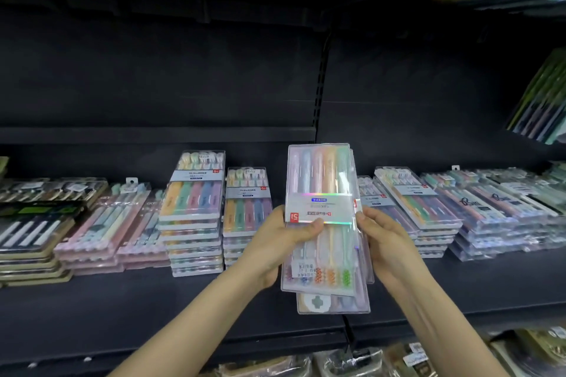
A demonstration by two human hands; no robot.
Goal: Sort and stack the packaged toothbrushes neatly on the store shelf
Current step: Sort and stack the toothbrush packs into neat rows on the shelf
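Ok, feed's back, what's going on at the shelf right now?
A person holds a bundle of clear five-brush toothbrush packs in both hands above the dark shelf. The left hand grips the left edge, thumb over the label band; the right hand grips the right edge. The bundle is not squared: a lower pack sticks out toward the person. The top pack's bristles point toward the person, opposite to the pastel stack just left, with other stacks on the right.

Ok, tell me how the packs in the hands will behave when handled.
Probably stiff: the top pack looks flat though gripped only mid-length. Likely slippery: smooth clear plastic, and the lower pack sits offset beneath it.
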